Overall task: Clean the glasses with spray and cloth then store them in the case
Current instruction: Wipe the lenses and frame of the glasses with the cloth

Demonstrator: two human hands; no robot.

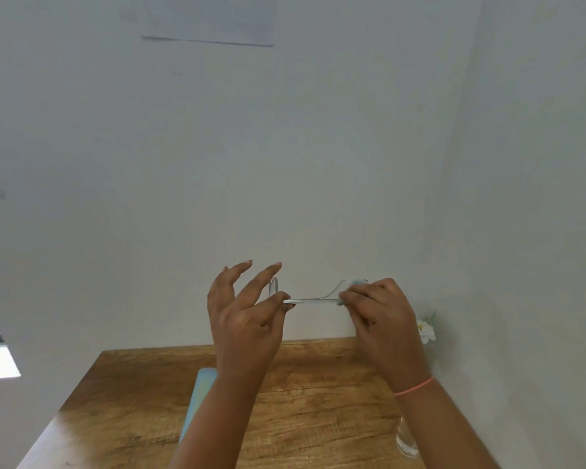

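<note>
Head view: the glasses [313, 300] are held in the air above the far edge of the desk [318, 418], in front of the wall [285, 147] and touching neither. Their long axis runs level from left to right, across the line of sight; which way the lenses face cannot be told. The frame is clear and colourless, thin and faint against the wall, with a curved part showing at each end. The left hand [247, 319] pinches the left end between thumb and forefinger, its other fingers spread and raised. The right hand [383, 319] has its fingers curled round the right end; a pale bluish scrap shows above the knuckles, too blurred to identify. A thin pink wristband [415, 387] circles the right wrist. The desk is brown wood with visible grain. A pale blue oblong item [200, 394] with a rounded end lies near the left edge, partly covered by the left forearm. A clear vessel [406, 441] stands at the right edge behind the right forearm, with a white flower [426, 330] above it. A sheet of paper [207, 18] hangs on the plain white wall.
</note>
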